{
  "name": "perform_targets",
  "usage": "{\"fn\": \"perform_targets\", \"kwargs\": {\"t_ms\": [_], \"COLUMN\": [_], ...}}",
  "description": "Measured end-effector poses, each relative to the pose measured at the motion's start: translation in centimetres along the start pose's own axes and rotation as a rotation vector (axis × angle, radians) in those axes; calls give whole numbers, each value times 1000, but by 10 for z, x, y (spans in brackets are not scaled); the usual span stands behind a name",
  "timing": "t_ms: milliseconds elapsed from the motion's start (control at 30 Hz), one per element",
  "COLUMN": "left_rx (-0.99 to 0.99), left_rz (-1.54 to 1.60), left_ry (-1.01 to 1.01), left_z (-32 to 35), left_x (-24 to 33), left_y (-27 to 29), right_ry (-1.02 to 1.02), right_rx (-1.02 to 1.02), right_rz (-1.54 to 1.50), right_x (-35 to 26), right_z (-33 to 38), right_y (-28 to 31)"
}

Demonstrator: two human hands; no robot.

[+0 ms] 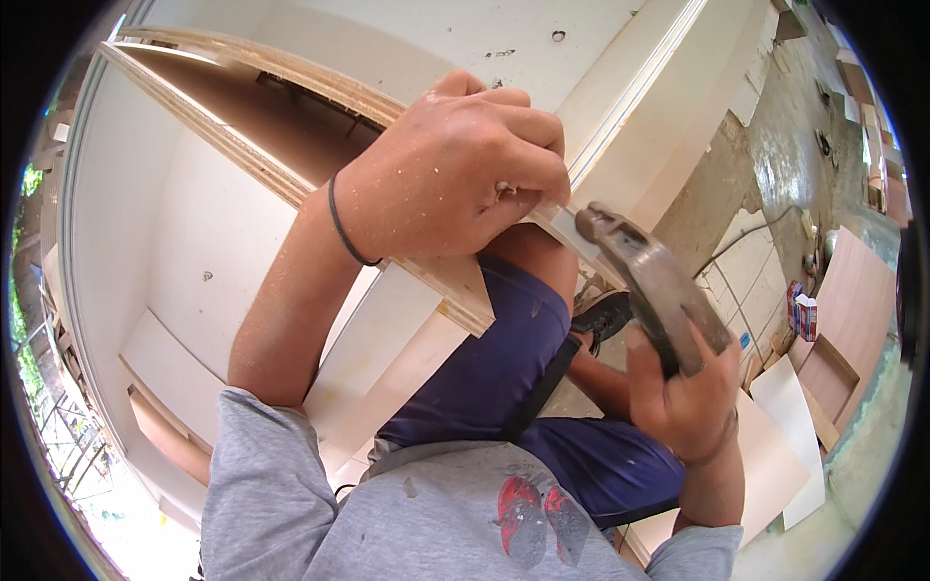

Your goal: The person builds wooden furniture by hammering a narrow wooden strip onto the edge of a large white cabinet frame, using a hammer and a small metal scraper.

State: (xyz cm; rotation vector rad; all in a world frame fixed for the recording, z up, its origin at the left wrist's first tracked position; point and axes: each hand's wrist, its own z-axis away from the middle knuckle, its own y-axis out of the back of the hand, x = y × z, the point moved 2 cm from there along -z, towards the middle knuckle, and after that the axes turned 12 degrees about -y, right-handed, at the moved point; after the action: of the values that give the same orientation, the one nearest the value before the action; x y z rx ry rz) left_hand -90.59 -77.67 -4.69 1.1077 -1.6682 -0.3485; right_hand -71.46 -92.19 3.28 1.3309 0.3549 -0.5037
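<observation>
My left hand [465, 169] is closed in a pinch over the edge of an open plywood frame [242, 150]. What its thumb and finger hold is too hidden to make out. A small bit of something shows by the bent finger. In my right hand [683, 397] is a metal hammer [664, 286], gripped close to its head. The hammer's striking end is just right of my left fingertips, beside a pale board edge. The plywood frame passes under my left wrist, and one corner reaches over my thigh.
Large white panels [203, 223] stand at the left and behind. A long cream board [659, 107] extends to the upper right. Wood sheets [852, 320], offcuts and a small red-and-blue box [802, 312] lie on the floor at right. A dark cable [746, 232] crosses the tiles.
</observation>
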Motion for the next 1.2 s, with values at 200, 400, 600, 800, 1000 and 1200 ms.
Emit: {"fn": "perform_targets", "kwargs": {"t_ms": [200,400,600,800,1000,1200], "left_rx": [17,21,30,16,19,18], "left_rz": [5,5,41,40,62,65], "left_ry": [12,9,7,29,13,55], "left_z": [0,-1,-1,1,-3,-3], "left_x": [-2,-2,-4,-1,-4,-3], "left_y": [2,5,-1,4,-1,4], "right_ry": [101,131,-143,0,-99,2], "right_rx": [60,23,-167,-101,194,156], "right_rz": [49,39,66,65,-49,-238], "right_x": [-9,-9,-2,-6,21,37], "right_z": [3,-5,-8,-7,-1,-24], "right_y": [7,10,4,5,-10,-35]}}
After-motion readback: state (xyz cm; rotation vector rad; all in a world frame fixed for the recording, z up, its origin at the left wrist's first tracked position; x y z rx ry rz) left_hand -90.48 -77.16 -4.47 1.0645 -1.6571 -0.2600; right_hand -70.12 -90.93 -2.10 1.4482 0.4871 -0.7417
